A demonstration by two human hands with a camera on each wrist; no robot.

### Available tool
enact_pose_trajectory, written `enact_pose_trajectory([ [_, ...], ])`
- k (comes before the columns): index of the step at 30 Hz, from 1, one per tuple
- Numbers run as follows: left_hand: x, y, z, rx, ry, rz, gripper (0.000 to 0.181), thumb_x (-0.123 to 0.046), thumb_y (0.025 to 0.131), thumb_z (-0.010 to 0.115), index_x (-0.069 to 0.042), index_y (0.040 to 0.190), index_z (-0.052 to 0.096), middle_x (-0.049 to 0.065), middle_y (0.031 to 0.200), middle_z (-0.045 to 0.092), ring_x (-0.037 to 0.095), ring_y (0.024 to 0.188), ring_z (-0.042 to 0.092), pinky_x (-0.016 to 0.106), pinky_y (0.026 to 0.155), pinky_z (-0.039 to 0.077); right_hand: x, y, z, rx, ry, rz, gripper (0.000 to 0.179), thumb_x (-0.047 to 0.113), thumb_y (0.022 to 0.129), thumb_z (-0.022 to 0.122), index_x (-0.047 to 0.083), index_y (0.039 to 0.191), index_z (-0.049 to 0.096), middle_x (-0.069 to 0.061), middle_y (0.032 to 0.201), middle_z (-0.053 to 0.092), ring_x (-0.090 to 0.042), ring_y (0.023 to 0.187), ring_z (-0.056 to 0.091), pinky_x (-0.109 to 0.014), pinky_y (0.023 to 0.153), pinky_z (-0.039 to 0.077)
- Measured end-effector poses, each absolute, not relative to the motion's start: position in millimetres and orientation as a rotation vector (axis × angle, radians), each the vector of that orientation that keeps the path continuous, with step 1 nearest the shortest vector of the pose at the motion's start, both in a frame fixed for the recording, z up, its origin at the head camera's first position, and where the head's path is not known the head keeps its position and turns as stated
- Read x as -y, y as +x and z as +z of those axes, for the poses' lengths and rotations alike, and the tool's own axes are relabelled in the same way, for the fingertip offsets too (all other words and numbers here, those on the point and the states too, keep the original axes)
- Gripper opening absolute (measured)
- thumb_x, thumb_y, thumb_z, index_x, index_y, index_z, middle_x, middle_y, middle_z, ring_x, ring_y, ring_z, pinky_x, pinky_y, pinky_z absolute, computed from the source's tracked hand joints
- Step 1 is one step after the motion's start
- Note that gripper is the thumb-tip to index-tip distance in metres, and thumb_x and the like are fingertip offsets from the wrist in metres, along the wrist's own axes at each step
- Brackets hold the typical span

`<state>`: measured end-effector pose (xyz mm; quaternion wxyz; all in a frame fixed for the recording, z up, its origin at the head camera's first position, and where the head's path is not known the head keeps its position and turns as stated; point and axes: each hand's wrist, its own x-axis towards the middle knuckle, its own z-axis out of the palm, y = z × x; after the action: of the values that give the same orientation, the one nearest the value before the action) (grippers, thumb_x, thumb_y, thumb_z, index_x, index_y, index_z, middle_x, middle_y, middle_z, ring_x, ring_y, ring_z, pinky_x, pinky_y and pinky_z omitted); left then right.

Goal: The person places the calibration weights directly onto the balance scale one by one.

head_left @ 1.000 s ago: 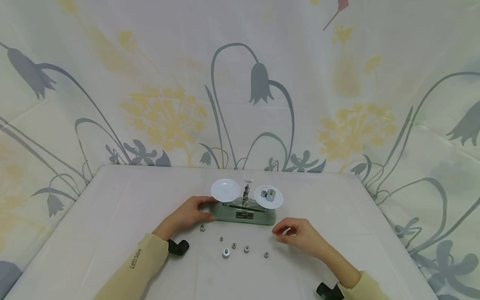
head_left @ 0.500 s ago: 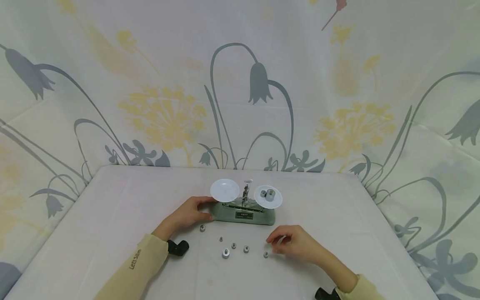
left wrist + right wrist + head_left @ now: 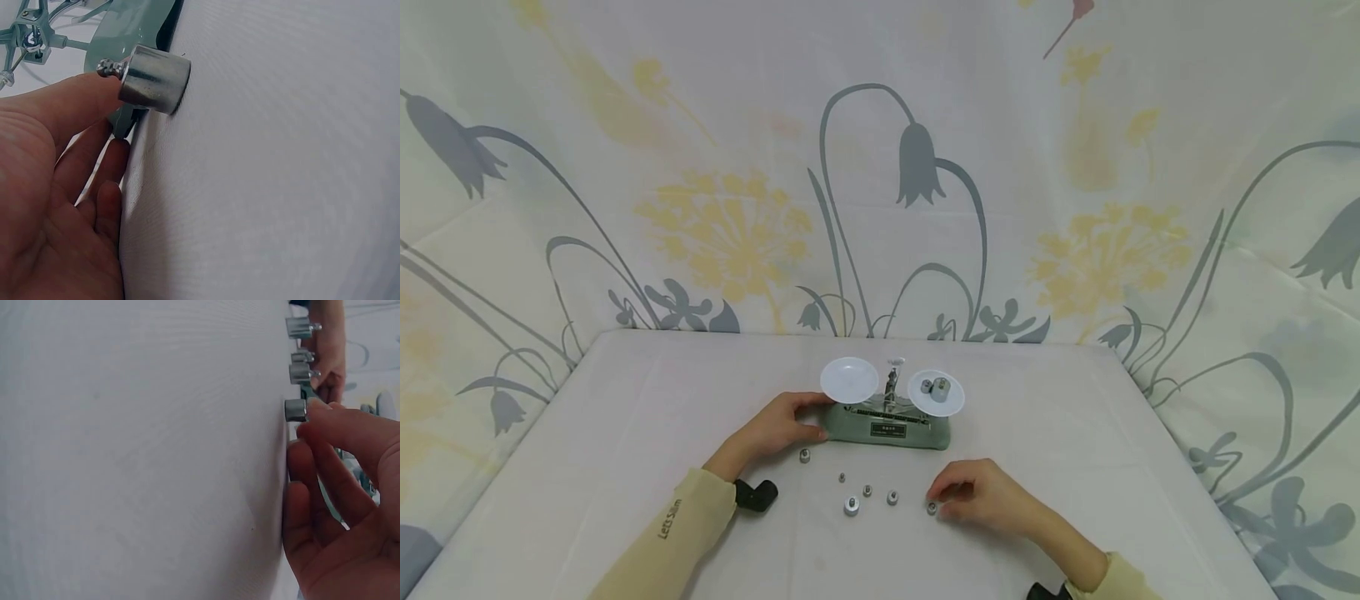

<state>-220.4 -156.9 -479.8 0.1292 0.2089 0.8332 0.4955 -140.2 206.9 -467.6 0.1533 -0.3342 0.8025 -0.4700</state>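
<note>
A green balance scale (image 3: 850, 428) with two white pans stands mid-table. My left hand (image 3: 782, 427) holds its left end, thumb at the front and fingers behind. In the left wrist view a metal weight (image 3: 156, 80) with a knob stands in front of the thumb. Two weights (image 3: 941, 389) sit in the right pan (image 3: 952, 407); nothing lies in the left pan (image 3: 850, 381). My right hand (image 3: 983, 497) pinches the top of a small weight (image 3: 295, 410) between thumb and forefinger. That weight still rests on the table, its knob hidden by the fingertips.
Several loose weights stand in front of the scale, among them a wide one (image 3: 852, 506) and a tiny one (image 3: 842, 477). A white cloth (image 3: 1075, 400) covers the table. A flowered curtain (image 3: 745, 125) hangs behind it.
My right hand has come down and left, from beside the scale's right end to the rightmost small weight, and its fingertips have closed on it. The left hand and scale stay put.
</note>
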Motion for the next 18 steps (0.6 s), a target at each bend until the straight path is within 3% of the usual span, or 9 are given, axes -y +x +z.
enact_pose_trajectory([
  [9, 156.8, -220.3, -479.0, -2.422, 0.589, 1.446, 0.056, -0.009, 0.081, 0.080, -0.006, 0.134, 0.062, 0.010, 0.140, 0.057, 0.034, 0.138, 0.041, 0.053, 0.114, 0.029, -195.4, -133.0, -461.7, -2.408, -1.043, -1.300, 0.018, -0.008, 0.078, 0.078, 0.004, 0.091, 0.075, -0.007, 0.090, 0.071, -0.017, 0.083, 0.065, -0.028, 0.073, 0.055],
  [18, 156.7, -220.1, -479.1, -2.420, 0.602, 1.444, 0.056, -0.009, 0.082, 0.080, -0.005, 0.134, 0.061, 0.011, 0.140, 0.056, 0.034, 0.138, 0.041, 0.054, 0.114, 0.028, -196.4, -135.1, -469.9, -2.442, -0.985, -1.242, 0.017, -0.002, 0.077, 0.081, 0.009, 0.088, 0.076, 0.000, 0.089, 0.070, -0.010, 0.084, 0.062, -0.024, 0.073, 0.053],
])
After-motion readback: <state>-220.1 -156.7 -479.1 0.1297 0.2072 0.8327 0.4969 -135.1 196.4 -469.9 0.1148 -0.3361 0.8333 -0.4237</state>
